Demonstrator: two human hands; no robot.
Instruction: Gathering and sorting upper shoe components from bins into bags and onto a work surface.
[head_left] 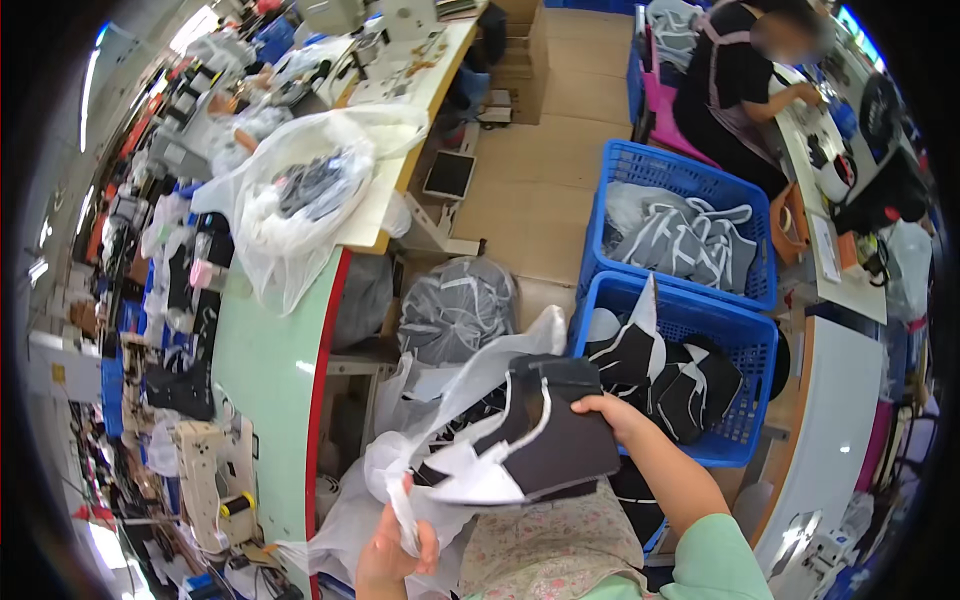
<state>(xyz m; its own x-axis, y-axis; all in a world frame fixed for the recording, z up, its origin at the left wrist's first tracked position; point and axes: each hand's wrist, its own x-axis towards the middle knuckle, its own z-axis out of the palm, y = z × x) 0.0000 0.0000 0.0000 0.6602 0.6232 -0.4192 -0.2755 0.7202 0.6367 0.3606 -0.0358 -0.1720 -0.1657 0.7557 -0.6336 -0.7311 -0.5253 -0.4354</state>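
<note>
My right hand [612,412] grips the edge of a stack of black-and-white fabric pieces [565,440], which look like shoe uppers, held in front of my floral apron [540,545]. At lower centre, my left hand [395,545] is closed on the rim of a translucent white plastic bag [400,465]. The bag opens beside and partly behind the pieces, and more black-and-white material shows inside it. Just beyond my right hand, a blue crate [745,395] holds similar black-and-white pieces [690,385].
A second blue crate [765,240] with grey, white-edged pieces stands behind the first. A tied bag of grey pieces [458,310] sits on the floor. To the left is a green table [270,390] with a red edge; a co-worker [735,90] sits far right.
</note>
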